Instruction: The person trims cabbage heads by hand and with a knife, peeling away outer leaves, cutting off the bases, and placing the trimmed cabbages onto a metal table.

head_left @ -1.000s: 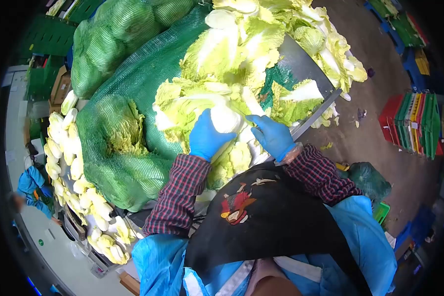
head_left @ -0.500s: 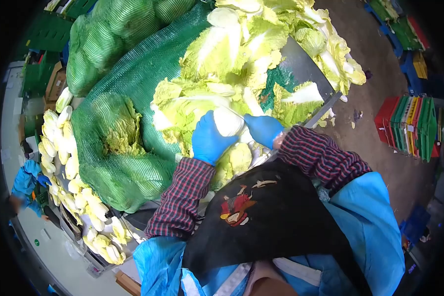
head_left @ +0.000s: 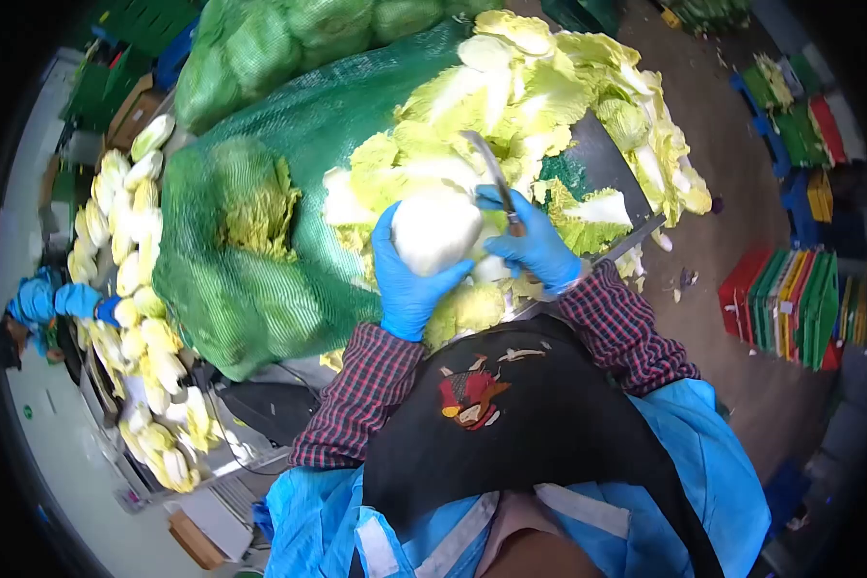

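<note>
My left hand (head_left: pixel 407 287), in a blue glove, is wrapped round the side of a napa cabbage (head_left: pixel 437 231), its pale rounded end towards me. Just to the right, my right hand (head_left: pixel 539 246), also gloved, grips a knife (head_left: pixel 492 162) by its handle. The curved blade points away from me and stands a little apart from the cabbage. Loose yellow-green cabbage leaves (head_left: pixel 433 154) are heaped beyond and around both hands. Under the left hand lies another pale yellow leafy piece (head_left: pixel 470 313), partly hidden.
A green mesh sack (head_left: pixel 260 299) with cabbages lies left, its opening showing a leafy head (head_left: pixel 258 212). More filled sacks (head_left: pixel 270 58) are behind. Trimmed cabbages (head_left: pixel 130 236) line a left-hand table, near a co-worker in blue (head_left: pixel 58 299). Coloured crates (head_left: pixel 780 303) stand on the right.
The cabbage now shows more of its white end, and my left hand has shifted round its side. My right hand has opened a gap from it, bringing the knife into sight. The camera view has shifted.
</note>
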A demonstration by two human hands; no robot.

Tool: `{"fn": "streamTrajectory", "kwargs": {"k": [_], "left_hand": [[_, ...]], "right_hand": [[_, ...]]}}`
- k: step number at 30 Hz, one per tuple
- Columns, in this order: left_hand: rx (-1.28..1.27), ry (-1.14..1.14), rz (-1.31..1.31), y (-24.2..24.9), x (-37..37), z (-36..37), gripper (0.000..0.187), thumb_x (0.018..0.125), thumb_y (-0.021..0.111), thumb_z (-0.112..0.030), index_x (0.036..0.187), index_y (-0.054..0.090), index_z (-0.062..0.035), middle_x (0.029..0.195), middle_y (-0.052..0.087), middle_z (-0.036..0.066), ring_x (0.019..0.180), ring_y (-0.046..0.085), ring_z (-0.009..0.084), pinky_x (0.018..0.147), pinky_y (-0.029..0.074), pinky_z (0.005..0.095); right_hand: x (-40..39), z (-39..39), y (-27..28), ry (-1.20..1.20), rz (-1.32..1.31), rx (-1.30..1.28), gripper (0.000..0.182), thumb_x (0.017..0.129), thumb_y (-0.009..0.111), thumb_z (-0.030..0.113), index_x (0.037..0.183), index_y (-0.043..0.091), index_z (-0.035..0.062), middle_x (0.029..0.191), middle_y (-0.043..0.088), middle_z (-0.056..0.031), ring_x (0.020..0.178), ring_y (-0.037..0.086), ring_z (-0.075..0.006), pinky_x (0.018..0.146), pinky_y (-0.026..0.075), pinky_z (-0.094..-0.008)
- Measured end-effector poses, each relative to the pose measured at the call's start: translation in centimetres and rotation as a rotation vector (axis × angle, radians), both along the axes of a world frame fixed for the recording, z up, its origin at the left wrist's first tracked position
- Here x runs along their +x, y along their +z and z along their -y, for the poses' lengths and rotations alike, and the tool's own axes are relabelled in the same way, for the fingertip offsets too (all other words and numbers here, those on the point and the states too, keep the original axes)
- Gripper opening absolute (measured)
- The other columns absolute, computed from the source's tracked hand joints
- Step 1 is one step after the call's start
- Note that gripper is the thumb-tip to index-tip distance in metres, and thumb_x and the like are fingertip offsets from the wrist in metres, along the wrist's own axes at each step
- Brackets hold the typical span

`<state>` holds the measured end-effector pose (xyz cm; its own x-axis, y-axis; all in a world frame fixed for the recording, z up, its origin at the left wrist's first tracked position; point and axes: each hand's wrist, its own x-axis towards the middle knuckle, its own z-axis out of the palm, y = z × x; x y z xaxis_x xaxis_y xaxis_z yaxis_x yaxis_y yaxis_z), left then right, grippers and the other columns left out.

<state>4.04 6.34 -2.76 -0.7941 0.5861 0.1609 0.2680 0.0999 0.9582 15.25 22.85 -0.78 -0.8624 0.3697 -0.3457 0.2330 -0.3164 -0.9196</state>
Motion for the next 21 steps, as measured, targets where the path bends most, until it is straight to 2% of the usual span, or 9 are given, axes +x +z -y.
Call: {"fn": "streamTrajectory", "kwargs": {"k": [1,2,3,6,7,9,10,14,21], "left_hand": [[0.167,-0.002,0.060,0.7,0.4,0.1,0.104,0.056,0.090,-0.027,0.138,0.033,0.0014,0.128,0.047,0.020,0.119,0.049,0.0293,0.102,0.040,0.0381],[0.199,-0.037,0.004,0.7,0.2,0.7,0.107,0.054,0.090,-0.026,0.141,0.033,0.0002,0.130,0.046,0.019,0.120,0.048,0.0289,0.103,0.039,0.0387],[0.211,-0.011,0.007,0.2,-0.5,1.6,0.107,0.054,0.090,-0.026,0.141,0.033,0.0002,0.130,0.046,0.019,0.120,0.048,0.0289,0.103,0.039,0.0387],[-0.036,-0.198,-0.015,-1.1,-1.8,4.5,0.102,0.053,0.090,-0.030,0.138,0.041,-0.0023,0.125,0.050,0.018,0.117,0.050,0.0321,0.100,0.041,0.0401],[-0.036,-0.178,-0.007,-1.0,-1.6,5.1,0.102,0.053,0.090,-0.030,0.138,0.041,-0.0023,0.125,0.050,0.018,0.117,0.050,0.0321,0.100,0.041,0.0401],[-0.175,-0.155,-0.050,-1.1,-0.8,6.3,0.104,0.053,0.089,-0.032,0.138,0.039,-0.0006,0.123,0.052,0.019,0.115,0.051,0.0336,0.098,0.042,0.0414],[-0.199,-0.137,-0.082,-1.4,-0.6,6.3,0.114,0.051,0.090,-0.030,0.143,0.030,0.0005,0.127,0.049,0.021,0.117,0.050,0.0356,0.099,0.042,0.0425],[-0.189,-0.288,-0.268,-0.6,-2.0,7.0,0.134,0.048,0.090,-0.026,0.151,0.007,-0.0039,0.136,0.039,0.025,0.125,0.043,0.0373,0.105,0.037,0.0409],[-0.238,-0.222,-0.065,0.4,-1.6,5.1,0.123,0.054,0.084,-0.022,0.151,0.010,-0.0041,0.130,0.047,0.021,0.117,0.052,0.0340,0.097,0.044,0.0389]], "right_hand": [[-1.1,1.0,1.3,0.049,0.007,0.044,0.074,0.074,0.079,0.019,0.137,0.042,0.0079,0.118,0.056,-0.0066,0.068,0.054,-0.0080,0.046,0.042,-0.0205],[-1.8,1.5,0.7,0.081,-0.097,0.025,0.074,0.071,0.081,0.018,0.135,0.045,0.0076,0.118,0.055,-0.0069,0.086,0.056,-0.0104,0.059,0.048,-0.0213],[-2.1,2.1,0.5,0.107,-0.091,0.036,0.074,0.071,0.081,0.018,0.135,0.045,0.0076,0.118,0.055,-0.0069,0.086,0.056,-0.0104,0.059,0.048,-0.0213],[-2.8,4.3,-0.4,0.247,-0.113,0.316,0.077,0.068,0.083,0.016,0.134,0.046,0.0045,0.119,0.051,-0.0067,0.109,0.050,-0.0143,0.090,0.044,-0.0281],[-2.8,4.6,-0.3,0.268,-0.109,0.313,0.077,0.068,0.083,0.016,0.134,0.046,0.0045,0.119,0.051,-0.0067,0.109,0.050,-0.0143,0.090,0.044,-0.0281],[-2.7,5.4,0.5,0.391,-0.124,0.657,0.070,0.067,0.081,0.027,0.128,0.052,0.0081,0.118,0.055,-0.0093,0.103,0.058,-0.0219,0.091,0.046,-0.0321],[-3.1,5.9,0.5,0.382,-0.245,0.742,0.071,0.066,0.080,0.033,0.127,0.053,0.0092,0.117,0.055,-0.0099,0.104,0.059,-0.0243,0.090,0.047,-0.0322],[-3.3,5.9,0.7,0.448,-0.153,0.798,0.072,0.065,0.080,0.033,0.128,0.053,0.0092,0.119,0.055,-0.0088,0.107,0.058,-0.0237,0.090,0.047,-0.0321],[-3.5,5.9,2.1,0.321,-0.044,0.631,0.069,0.064,0.078,0.028,0.126,0.053,0.0098,0.121,0.053,-0.0072,0.108,0.056,-0.0209,0.092,0.046,-0.0315]]}}
